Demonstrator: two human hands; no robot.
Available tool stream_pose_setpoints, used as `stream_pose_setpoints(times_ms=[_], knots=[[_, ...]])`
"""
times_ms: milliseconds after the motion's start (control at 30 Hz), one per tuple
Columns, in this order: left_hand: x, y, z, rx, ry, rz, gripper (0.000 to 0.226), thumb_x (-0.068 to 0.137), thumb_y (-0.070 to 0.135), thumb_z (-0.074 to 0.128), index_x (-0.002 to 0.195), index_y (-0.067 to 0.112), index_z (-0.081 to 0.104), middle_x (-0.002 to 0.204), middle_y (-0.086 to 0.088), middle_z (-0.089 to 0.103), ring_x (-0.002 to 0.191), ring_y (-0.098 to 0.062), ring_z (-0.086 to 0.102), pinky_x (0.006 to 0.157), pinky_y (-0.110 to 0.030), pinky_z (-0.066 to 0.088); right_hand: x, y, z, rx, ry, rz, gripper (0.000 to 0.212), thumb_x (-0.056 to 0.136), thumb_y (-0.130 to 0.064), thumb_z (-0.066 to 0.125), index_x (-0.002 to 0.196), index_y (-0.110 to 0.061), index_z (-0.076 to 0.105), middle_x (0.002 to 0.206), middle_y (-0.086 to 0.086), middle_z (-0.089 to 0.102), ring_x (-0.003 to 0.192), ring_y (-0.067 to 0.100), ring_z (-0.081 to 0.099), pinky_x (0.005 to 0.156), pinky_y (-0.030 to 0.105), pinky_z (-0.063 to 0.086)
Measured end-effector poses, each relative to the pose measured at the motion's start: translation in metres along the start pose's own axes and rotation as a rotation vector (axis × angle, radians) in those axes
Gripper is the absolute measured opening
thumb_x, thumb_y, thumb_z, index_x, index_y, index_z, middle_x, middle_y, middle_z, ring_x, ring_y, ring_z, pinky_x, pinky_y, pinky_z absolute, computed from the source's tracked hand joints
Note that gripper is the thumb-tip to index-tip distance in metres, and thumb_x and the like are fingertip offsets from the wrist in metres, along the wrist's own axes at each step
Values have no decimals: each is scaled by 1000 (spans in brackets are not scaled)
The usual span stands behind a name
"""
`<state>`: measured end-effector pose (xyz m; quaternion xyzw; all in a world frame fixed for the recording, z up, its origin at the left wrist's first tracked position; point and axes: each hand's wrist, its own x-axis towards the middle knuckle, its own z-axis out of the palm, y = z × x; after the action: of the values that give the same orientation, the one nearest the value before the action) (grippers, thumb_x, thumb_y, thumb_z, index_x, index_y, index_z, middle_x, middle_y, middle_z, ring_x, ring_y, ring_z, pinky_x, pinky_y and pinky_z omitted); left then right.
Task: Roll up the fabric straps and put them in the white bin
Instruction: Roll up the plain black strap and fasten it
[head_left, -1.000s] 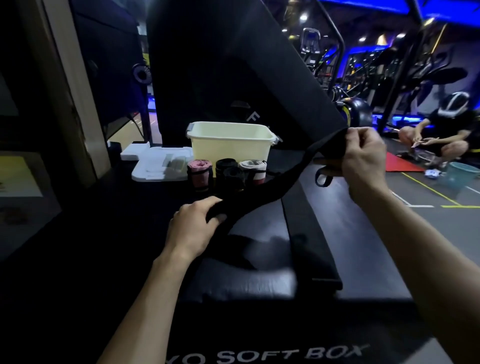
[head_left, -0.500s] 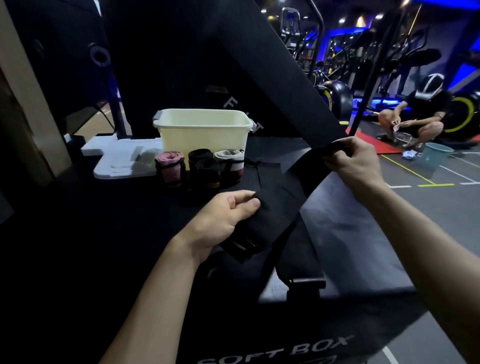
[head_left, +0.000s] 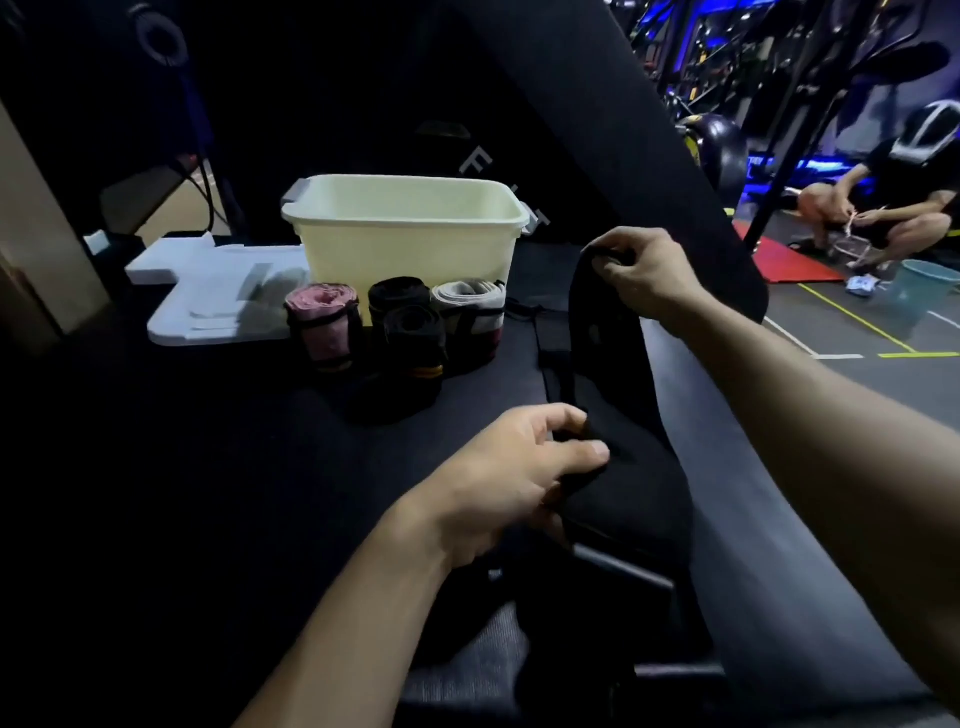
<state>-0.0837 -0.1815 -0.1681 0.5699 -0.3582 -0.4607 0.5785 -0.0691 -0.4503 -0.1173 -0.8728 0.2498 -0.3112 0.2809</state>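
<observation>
A long black fabric strap (head_left: 605, 364) runs between my two hands over the black padded box (head_left: 218, 467). My left hand (head_left: 511, 478) pinches its near end low over the box. My right hand (head_left: 641, 267) grips the far end higher up, to the right of the white bin (head_left: 405, 244). In front of the bin stand several rolled straps: a pink one (head_left: 322, 325), two black ones (head_left: 413, 340) and a grey-white one (head_left: 470, 322). I cannot see into the bin.
A white foam tray (head_left: 208, 296) lies left of the bin. A big black slanted pad (head_left: 571, 104) rises behind it. At the far right a person (head_left: 893, 202) crouches on the gym floor beside a teal bucket (head_left: 927, 291) and a red mat (head_left: 789, 262).
My right hand has come lower and closer to the bin with the strap's far end. The left hand has slid along the strap, which now hangs steeper between my hands.
</observation>
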Motion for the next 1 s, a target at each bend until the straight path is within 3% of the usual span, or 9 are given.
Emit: stream_pose_setpoints(times_ms=[67, 133, 233, 533, 600, 700, 800, 867, 1000], knots=[[1, -2, 3, -17, -49, -15, 10, 105, 6, 51, 101, 12, 58, 57, 12, 58, 43, 0, 50, 46, -24, 48, 13, -2, 11, -53, -46, -13, 19, 95, -18, 66, 113, -19, 75, 101, 3, 73, 86, 16, 67, 74, 29, 54], [2, -3, 4, -49, -99, -35, 11, 106, 4, 49, 106, 10, 58, 68, 7, 63, 49, -3, 57, 53, -34, 55, 22, -3, 21, -93, -70, -9, 21, 96, -16, 66, 115, -17, 74, 103, 6, 73, 89, 19, 68, 77, 30, 54], [2, -5, 5, -83, -131, -85, 14, 108, 3, 44, 114, 5, 58, 80, -6, 70, 58, -15, 69, 54, -33, 62, 29, 1, 35, -110, -94, 24, 23, 94, -16, 64, 114, -19, 75, 108, 8, 75, 98, 23, 69, 90, 35, 56], [7, -16, 6, 50, -63, -205, 22, 108, 8, 42, 114, -6, 57, 70, -9, 71, 57, -24, 69, 51, -29, 61, 16, 25, 52, -188, -258, 134, 29, 93, -10, 57, 118, -12, 73, 115, 10, 73, 110, 27, 67, 99, 37, 53], [8, -16, 7, 73, -57, -214, 22, 109, 10, 42, 111, -6, 57, 69, -11, 70, 56, -23, 69, 51, -30, 61, 15, 23, 50, -250, -179, 95, 30, 90, -8, 60, 116, -13, 74, 114, 12, 73, 111, 29, 66, 97, 33, 53], [9, -18, 8, 101, -46, -217, 28, 109, 12, 43, 113, -13, 53, 77, -23, 67, 54, -22, 69, 53, -33, 60, 15, 17, 46, -321, -30, 24, 31, 88, -9, 58, 110, -19, 76, 109, 15, 73, 105, 37, 66, 90, 41, 57], [9, -19, 8, 114, -33, -210, 26, 110, 12, 44, 105, -10, 55, 63, -14, 65, 51, -20, 68, 49, -30, 59, 17, 9, 50, -441, 52, 14, 29, 91, -9, 54, 108, -17, 75, 111, 15, 68, 101, 42, 63, 75, 37, 48], [9, -20, 8, 118, -38, -210, 25, 110, 13, 44, 102, -8, 56, 64, -15, 64, 50, -19, 67, 48, -29, 59, 17, 4, 54, -502, 93, 17, 27, 92, -9, 54, 109, -14, 74, 117, 14, 64, 104, 44, 62, 74, 37, 41], [10, -21, 6, 126, -52, -227, 29, 110, 14, 43, 109, -13, 56, 70, -21, 64, 49, -17, 66, 47, -26, 57, 23, 1, 56, -501, 134, 39, 27, 92, -9, 55, 111, -12, 73, 121, 14, 63, 107, 45, 61, 81, 42, 47]])
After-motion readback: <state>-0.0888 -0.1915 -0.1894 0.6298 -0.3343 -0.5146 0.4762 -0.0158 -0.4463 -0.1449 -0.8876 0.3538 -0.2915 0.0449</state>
